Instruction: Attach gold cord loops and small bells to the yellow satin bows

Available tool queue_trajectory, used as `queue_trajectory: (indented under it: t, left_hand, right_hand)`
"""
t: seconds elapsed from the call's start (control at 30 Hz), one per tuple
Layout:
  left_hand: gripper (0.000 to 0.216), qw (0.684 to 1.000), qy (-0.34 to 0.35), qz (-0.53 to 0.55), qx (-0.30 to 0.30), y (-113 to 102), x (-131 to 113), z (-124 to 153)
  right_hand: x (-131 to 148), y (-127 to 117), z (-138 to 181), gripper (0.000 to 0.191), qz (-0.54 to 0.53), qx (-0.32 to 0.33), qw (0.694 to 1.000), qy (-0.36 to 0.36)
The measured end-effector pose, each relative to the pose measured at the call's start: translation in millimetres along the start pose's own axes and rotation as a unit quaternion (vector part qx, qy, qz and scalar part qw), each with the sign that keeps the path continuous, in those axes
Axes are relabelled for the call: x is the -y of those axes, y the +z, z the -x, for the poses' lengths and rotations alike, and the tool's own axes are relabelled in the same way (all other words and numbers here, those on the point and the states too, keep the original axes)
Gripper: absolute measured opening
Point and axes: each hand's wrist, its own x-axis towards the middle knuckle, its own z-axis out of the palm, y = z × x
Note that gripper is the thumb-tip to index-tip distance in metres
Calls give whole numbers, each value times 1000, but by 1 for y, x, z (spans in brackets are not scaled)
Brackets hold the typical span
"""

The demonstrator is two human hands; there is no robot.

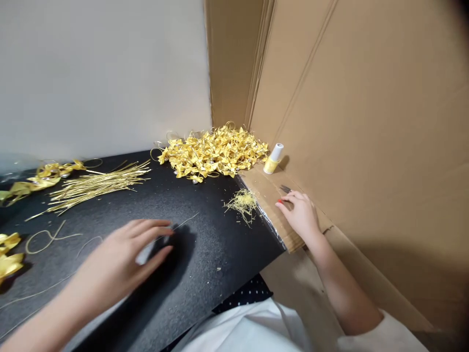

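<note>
My left hand [124, 259] hovers low over the black mat [190, 274], blurred by motion, fingers stretched forward with a thin gold strand [185, 221] running from the fingertips; a pale thing shows between thumb and fingers. My right hand [300, 212] rests on the cardboard ledge [264, 188], fingers curled down over small scissors [285, 188] whose dark tips stick out beyond the fingers. A small tuft of gold trimmings [244, 201] lies just left of that hand.
A heap of gold ribbon bows [216, 151] fills the back corner, with a yellow thread spool [273, 159] beside it. A bundle of gold strands [95, 185] and more bows [44, 176] lie at left. Cardboard walls [366, 122] enclose the right side.
</note>
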Motion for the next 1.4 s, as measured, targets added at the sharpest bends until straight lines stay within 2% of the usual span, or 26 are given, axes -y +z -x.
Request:
queue_trajectory:
  t: [0.03, 0.1, 0.23, 0.3, 0.4, 0.47, 0.57, 0.67, 0.73, 0.77, 0.83, 0.9, 0.97, 1.07, 1.2, 1.3, 1.33, 1.4]
  left_hand:
    - [21, 999, 50, 3, 20, 13, -16, -16]
    - [19, 993, 102, 17, 47, 39, -49, -48]
    - [20, 987, 137, 59, 53, 87, -108, -110]
    - [23, 990, 140, 23, 25, 107, -131, -142]
    - [22, 990, 141, -19, -4, 134, -153, -179]
    - [21, 990, 142, -21, -12, 148, -159, -193]
    - [22, 989, 148, -16, -21, 151, -164, -200]
    - [23, 982, 165, 41, -80, 131, -167, -193]
    - [20, 958, 167, 159, -172, 110, -162, -177]
    - [18, 947, 155, 210, -188, 100, -157, -166]
    - [16, 941, 98, 284, -155, 82, -140, -138]
    - [15, 936, -4, 340, -91, 69, -117, -106]
    - [18, 913, -118, 387, -47, 61, -94, -77]
    - [20, 877, -216, 427, -36, 51, -70, -42]
    - [23, 868, -230, 434, -71, 48, -50, -18]
    - [24, 866, -227, 436, -95, 53, -36, -10]
    - [24, 865, -223, 439, -95, 55, -32, -9]
    - [23, 868, -213, 440, -91, 59, -27, -7]
  right_hand:
    - [3, 1, -1, 18, 4, 0, 1000, 4]
    - [6, 3, -2, 19, 14, -8, 1000, 2]
    - [1, 9, 2, 22, 15, -40, 999, -14]
    - [-3, 12, 5, 24, -13, -56, 998, -12]
    - [-7, 13, 8, 24, -94, -92, 991, 24]
    - [-9, 12, 11, 24, -151, -114, 980, 65]
    - [-11, 12, 15, 25, -213, -138, 962, 100]
    - [-12, 13, 18, 26, -294, -158, 935, 116]
    - [-12, 12, 18, 27, -358, -167, 910, 129]
    - [-10, 11, 18, 28, -381, -162, 901, 132]
    - [0, 7, 17, 27, -406, -121, 896, 133]
    - [22, 2, 13, 25, -430, -47, 893, 122]
    - [55, -3, 6, 22, -474, 42, 874, 99]
    - [117, 1, -9, 23, -550, 182, 814, 48]
    - [184, 30, -18, 28, -641, 321, 697, 33]
    - [204, 52, -14, 29, -690, 362, 622, 74]
    - [205, 56, -11, 30, -698, 364, 611, 86]
    - [203, 61, -6, 30, -702, 358, 608, 96]
